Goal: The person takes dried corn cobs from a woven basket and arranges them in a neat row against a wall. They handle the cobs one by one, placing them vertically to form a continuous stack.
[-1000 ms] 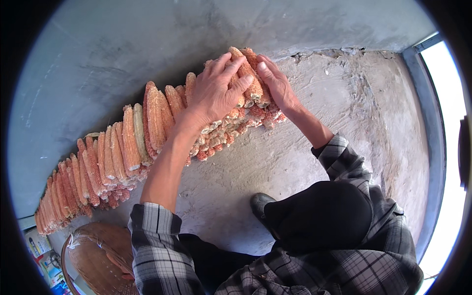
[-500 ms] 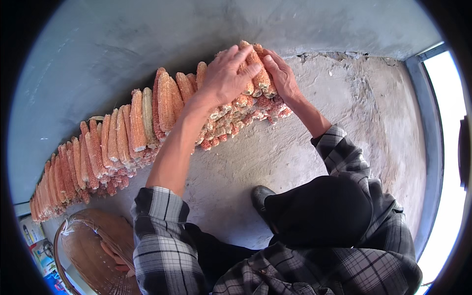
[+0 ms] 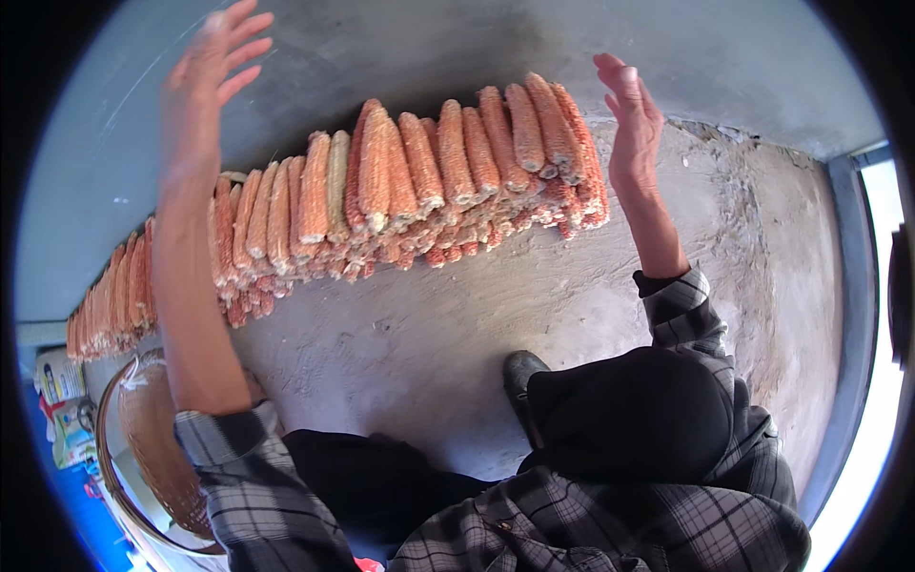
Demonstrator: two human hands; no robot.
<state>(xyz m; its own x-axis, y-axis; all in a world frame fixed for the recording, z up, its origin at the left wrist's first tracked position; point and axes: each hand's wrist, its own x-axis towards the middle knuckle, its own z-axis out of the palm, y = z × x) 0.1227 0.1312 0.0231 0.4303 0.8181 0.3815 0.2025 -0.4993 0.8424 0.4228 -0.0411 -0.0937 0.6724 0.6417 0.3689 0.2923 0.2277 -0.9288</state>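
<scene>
Rough concrete floor (image 3: 400, 353) under a grey wall (image 3: 457, 48), me crouched over it. Stacked row of dried corn cobs (image 3: 419, 191) runs from the left edge of the frame up to the upper centre, leaning on the wall base, orange-red with one paler cob among them, cut ends facing me.

Left hand (image 3: 205, 81), upper left: fingers spread, palm empty, raised clear above the row, touching nothing. Right hand (image 3: 631, 119), upper right: flat and open, fingers together, empty, just beside the right end of the stack but apart from it as far as I can tell.

Outward: my knee and dark shoe (image 3: 522, 377) at lower centre, plaid sleeves at the bottom. Woven basket (image 3: 143, 439) at lower left, only its rim and inner wall in view, contents not visible. Some printed packaging (image 3: 62, 400) at the far left edge.

Risk, my read: nothing braces the stack; it rests on the wall lean alone. The right end looks the tallest and steepest, and no hand is supporting it. A knock from the right hand or my knee could roll the top cobs forward, and the lower layer could slide out on the gritty floor. The left stretch looks lower and more settled.
</scene>
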